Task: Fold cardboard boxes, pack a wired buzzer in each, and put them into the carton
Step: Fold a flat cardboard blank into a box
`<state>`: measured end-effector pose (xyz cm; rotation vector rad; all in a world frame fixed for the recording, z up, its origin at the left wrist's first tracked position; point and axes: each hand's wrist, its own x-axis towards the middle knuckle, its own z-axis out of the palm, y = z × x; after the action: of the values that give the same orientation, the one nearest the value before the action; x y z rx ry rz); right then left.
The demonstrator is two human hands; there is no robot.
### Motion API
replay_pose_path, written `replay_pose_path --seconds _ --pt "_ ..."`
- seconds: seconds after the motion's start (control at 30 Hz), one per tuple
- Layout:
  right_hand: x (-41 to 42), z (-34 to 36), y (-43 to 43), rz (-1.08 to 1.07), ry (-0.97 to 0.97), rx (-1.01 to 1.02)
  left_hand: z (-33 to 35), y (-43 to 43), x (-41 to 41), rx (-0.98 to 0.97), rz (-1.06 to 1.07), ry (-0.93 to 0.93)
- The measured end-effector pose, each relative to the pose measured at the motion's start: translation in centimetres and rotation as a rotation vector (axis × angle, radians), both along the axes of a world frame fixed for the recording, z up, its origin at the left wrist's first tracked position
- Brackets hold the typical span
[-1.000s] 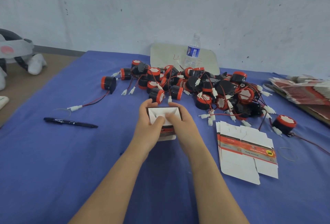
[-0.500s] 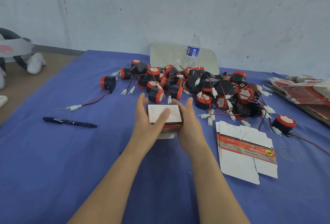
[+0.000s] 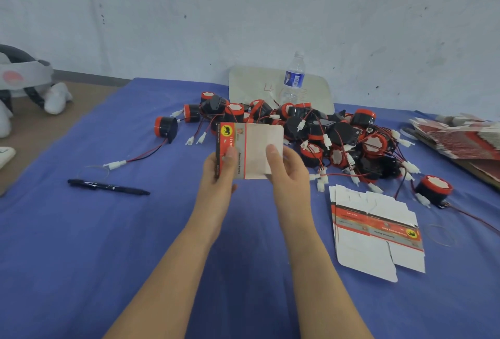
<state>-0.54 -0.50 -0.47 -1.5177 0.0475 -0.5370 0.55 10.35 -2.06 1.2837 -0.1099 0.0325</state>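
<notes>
A small cardboard box point(image 3: 251, 146), white with a red and grey band, is held up above the blue table between both hands. My left hand point(image 3: 220, 176) grips its red left edge, thumb on the front. My right hand point(image 3: 288, 173) grips its lower right corner, thumb on the white face. Behind it lies a heap of black and red wired buzzers point(image 3: 311, 133). One buzzer point(image 3: 165, 127) sits apart at the left, another point(image 3: 434, 190) at the right. Flat unfolded boxes point(image 3: 376, 233) lie to the right of my right forearm.
A black pen point(image 3: 108, 186) lies at the left on the blue table cover point(image 3: 81, 244). A water bottle point(image 3: 293, 79) stands before a pale board point(image 3: 254, 84) at the wall. A stack of flat red cartons point(image 3: 460, 138) sits at the far right. A white headset point(image 3: 19, 79) is at the left.
The box was low over the table with its white end up. Both hands have lifted it and turned it so its printed face points toward me.
</notes>
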Motion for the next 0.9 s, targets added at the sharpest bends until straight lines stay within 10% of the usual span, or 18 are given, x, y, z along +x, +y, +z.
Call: replay_pose_path --seconds 0.23,0.4,0.53,0.77,0.9 --pt "0.3 -0.5 -1.7 -0.062 0.09 -0.013 -0.1 0.1 0.4 0.145 -0.066 0.09" --pt "0.4 -0.8 -1.7 -0.161 0.036 -0.494 -0.6 0.9 0.9 0.311 0.16 -0.114" --pt "0.4 -0.9 -0.7 -0.06 -0.011 -0.305 -1.1 0.5 1.1 0.4 0.147 -0.063" --pt "1.5 -2.1 -2.4 0.053 0.467 0.329 -1.5 0.9 1.3 0.496 0.154 0.052" --pt "2.1 -3.1 -2.3 -0.006 0.55 0.162 -1.3 0.8 1.1 0.671 0.143 0.082"
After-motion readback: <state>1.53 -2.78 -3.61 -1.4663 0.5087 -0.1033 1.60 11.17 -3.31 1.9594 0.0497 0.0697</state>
